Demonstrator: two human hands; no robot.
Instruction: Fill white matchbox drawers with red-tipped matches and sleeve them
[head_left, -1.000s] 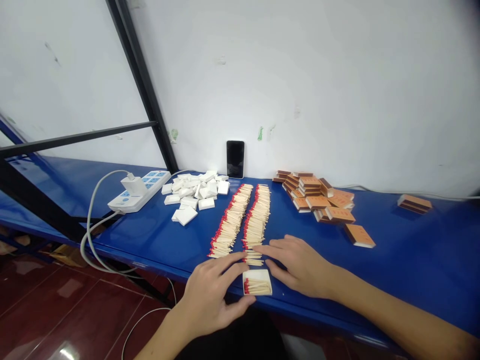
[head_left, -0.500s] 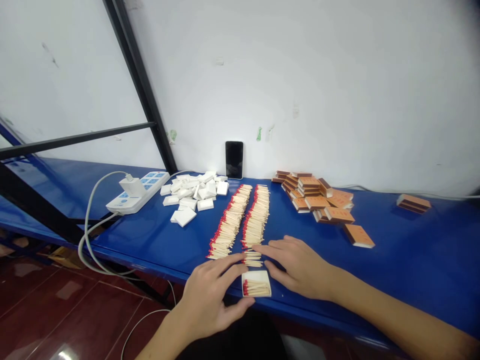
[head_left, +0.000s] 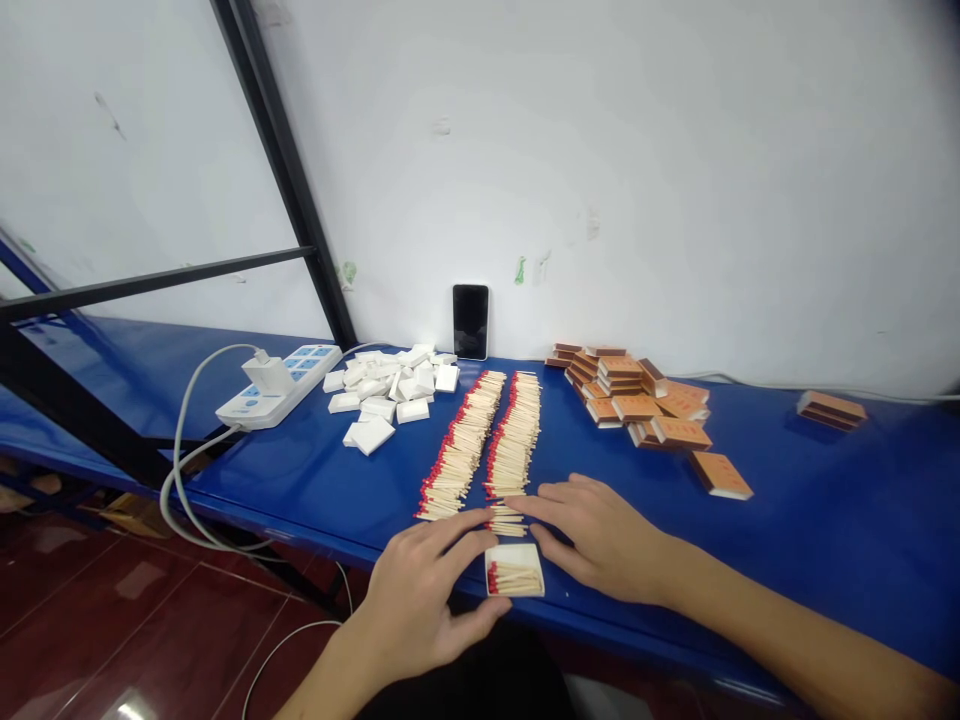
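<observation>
My left hand (head_left: 424,582) reaches in from the left with fingers stretched. Its index fingertip is at the red-headed end of a small group of matches (head_left: 508,521), and its thumb is at the front edge of a white matchbox tray (head_left: 513,552). Matches (head_left: 516,578) lie in the front part of that tray, heads to the left. My right hand (head_left: 596,535) is flat, fingers apart, its index fingertip on the same small group from the right. Behind it, two long rows of matches, the left row (head_left: 465,450) and the right row (head_left: 516,430), run back towards the wall.
White matchbox trays (head_left: 373,434) lie heaped at the back left, orange-brown matchbox sleeves (head_left: 679,432) at the back right. A phone (head_left: 471,322) leans on the wall. A power strip (head_left: 262,402) with cables and a black metal frame (head_left: 289,165) stand on the left.
My right index fingertip has come slightly lower onto the small group of matches. Otherwise the hands and the tray stay nearly in place; the whole view shifts slightly.
</observation>
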